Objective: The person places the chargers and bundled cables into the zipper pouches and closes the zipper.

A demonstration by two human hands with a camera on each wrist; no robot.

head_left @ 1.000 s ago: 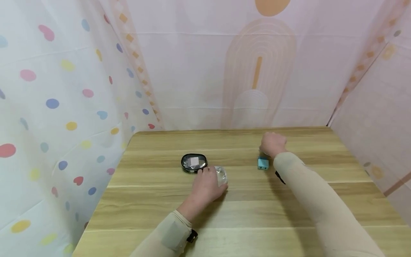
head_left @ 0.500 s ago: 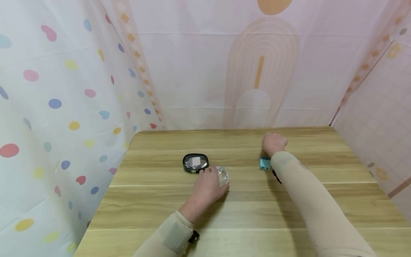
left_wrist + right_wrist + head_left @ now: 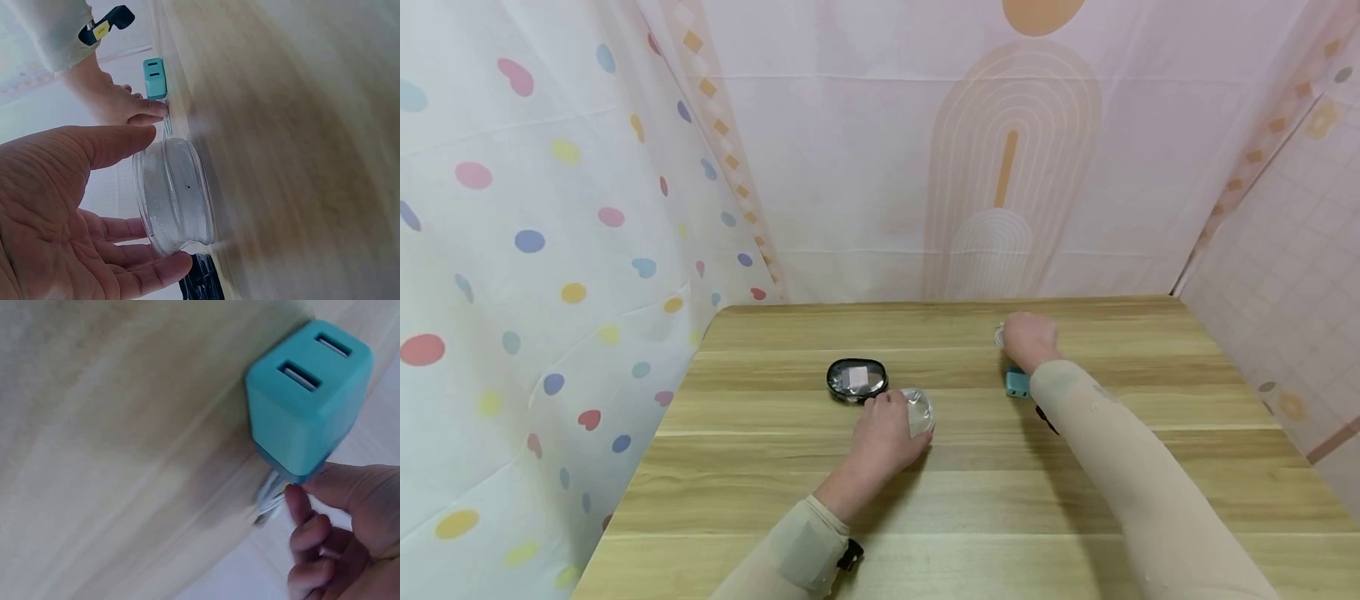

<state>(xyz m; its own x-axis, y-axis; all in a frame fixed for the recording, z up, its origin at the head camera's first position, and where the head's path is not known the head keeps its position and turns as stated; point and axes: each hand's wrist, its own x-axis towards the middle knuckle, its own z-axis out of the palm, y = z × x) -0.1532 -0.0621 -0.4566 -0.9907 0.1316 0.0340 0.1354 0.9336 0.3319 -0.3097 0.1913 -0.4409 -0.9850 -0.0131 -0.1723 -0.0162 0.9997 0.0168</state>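
My left hand (image 3: 883, 433) grips a clear round plastic case (image 3: 178, 194), thumb on one side and fingers on the other, as it stands on the wooden table. Behind it, touching or nearly so in the head view, is a black-rimmed oval case (image 3: 857, 379) with a see-through top and a pale square inside. Toward the table's back, my right hand (image 3: 1032, 337) pinches a coiled white cable (image 3: 270, 497) between thumb and curled fingers; most of the coil is hidden from above. A teal charger block (image 3: 306, 394) with two USB ports stands just in front of that hand.
The wood-grain table (image 3: 970, 517) ends at a patterned curtain (image 3: 850, 208) along the back. A dotted curtain (image 3: 550, 333) hangs at the left, and another pale curtain (image 3: 1285, 267) closes the right side.
My right hand has shifted slightly left, and the white cable now shows at its left side. My left hand stays on the round case; the charger and oval case keep their places.
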